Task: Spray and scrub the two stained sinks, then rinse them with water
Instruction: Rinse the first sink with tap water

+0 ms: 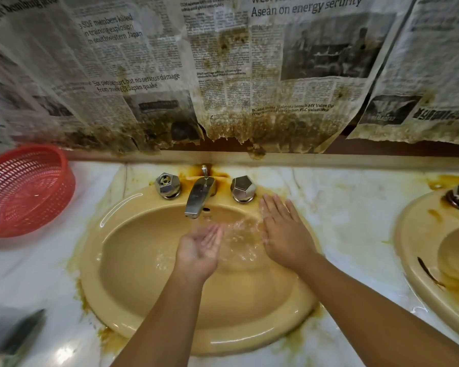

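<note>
Our left hand (200, 249) cups palm-up, fingers curled loosely and gripping nothing, under the faucet (198, 197); water splashes across to our right hand (282, 231), which lies flat with fingers spread on the back rim of the near sink (133, 263). The second stained sink (424, 250) sits well apart to the right; a red basket (24, 189) stands on the left of the counter.

A basket (24, 189) sits left of the near sink (149, 260), the other sink (419, 250) right, newspaper (223, 70) behind.
</note>
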`<move>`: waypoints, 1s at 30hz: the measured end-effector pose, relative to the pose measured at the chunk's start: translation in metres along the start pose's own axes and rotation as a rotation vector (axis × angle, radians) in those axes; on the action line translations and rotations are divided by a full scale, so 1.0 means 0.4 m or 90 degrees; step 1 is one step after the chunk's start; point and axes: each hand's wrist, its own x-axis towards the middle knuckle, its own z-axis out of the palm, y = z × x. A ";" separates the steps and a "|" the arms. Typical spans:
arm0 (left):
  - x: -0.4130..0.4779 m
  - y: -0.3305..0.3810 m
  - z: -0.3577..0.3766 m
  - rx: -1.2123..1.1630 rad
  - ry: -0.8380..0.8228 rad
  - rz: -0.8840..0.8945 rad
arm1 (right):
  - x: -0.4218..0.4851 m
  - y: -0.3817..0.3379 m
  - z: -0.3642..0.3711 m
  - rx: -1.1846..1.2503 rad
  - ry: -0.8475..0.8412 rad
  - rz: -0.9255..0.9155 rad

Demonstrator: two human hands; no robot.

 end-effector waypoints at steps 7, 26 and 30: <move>-0.011 0.007 0.014 -0.080 -0.036 0.016 | 0.026 0.020 -0.004 0.055 -0.012 -0.163; -0.009 -0.015 0.030 -0.113 -0.021 0.053 | -0.048 -0.006 -0.002 0.024 -0.018 -0.006; -0.031 -0.060 0.030 0.060 -0.131 -0.001 | -0.093 -0.012 0.002 0.055 0.010 0.019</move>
